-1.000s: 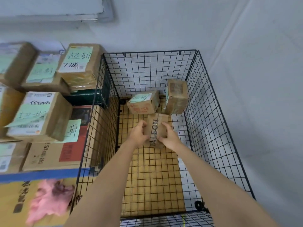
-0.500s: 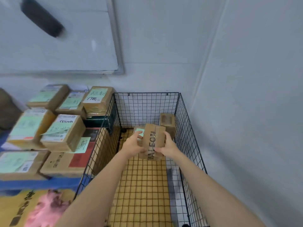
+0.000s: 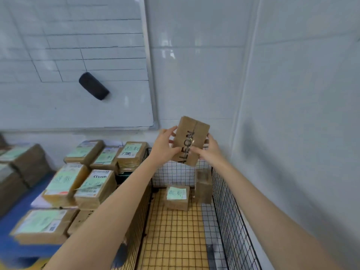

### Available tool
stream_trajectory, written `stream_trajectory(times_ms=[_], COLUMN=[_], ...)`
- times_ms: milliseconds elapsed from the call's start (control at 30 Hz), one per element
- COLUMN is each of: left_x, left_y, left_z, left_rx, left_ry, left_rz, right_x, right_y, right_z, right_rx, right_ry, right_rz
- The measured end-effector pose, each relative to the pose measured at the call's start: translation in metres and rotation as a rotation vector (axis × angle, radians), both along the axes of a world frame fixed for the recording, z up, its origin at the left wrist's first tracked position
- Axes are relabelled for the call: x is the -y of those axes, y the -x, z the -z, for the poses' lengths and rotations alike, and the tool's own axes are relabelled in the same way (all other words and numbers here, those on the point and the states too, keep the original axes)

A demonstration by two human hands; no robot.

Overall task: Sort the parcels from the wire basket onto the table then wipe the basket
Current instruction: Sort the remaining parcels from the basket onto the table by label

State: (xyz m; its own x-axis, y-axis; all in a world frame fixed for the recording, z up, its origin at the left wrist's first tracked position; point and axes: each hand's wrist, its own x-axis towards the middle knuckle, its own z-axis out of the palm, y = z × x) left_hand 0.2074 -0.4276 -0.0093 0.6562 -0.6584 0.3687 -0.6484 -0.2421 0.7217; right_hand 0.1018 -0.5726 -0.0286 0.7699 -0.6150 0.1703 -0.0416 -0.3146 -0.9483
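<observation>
You are holding the taped parcel [image 3: 190, 140] at 12 o'clock above the wire basket [image 3: 231, 221], left hand [image 3: 165, 147] and right hand [image 3: 210, 152] with fingers curled round its edges, likely steadying it for the tabletop [image 3: 17, 250] at 9 o'clock.

Blue table [image 3: 7, 240], labelled parcels [image 3: 64, 183] on it (brown cardboard, green notes)

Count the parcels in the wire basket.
2 in the basket: a green-labelled parcel lies at the far end; a plain parcel stands beside it. A third parcel is held above by left hand and right hand. None looks hidden.
</observation>
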Motion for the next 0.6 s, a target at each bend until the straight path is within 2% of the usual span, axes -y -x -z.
stream_trajectory(times_ms=[200, 433, 600], left_x=[-0.009, -0.021, -0.027], left_y=[0.003, -0.004, -0.003], left_z=[-0.041, -0.056, -0.062], left_rx=[0.117, 0.045, -0.091], left_ry=[0.104, 0.216, 0.342], left_rz=[0.015, 0.055, 0.099], right_x=[-0.008, -0.021, -0.026], right_y=[-0.008, -0.012, -0.011], right_z=[-0.040, -0.068, -0.077], right_rx=[0.120, 0.259, 0.270], right_ry=[0.040, 0.017, 0.036], right_rz=[-0.013, -0.014, -0.005])
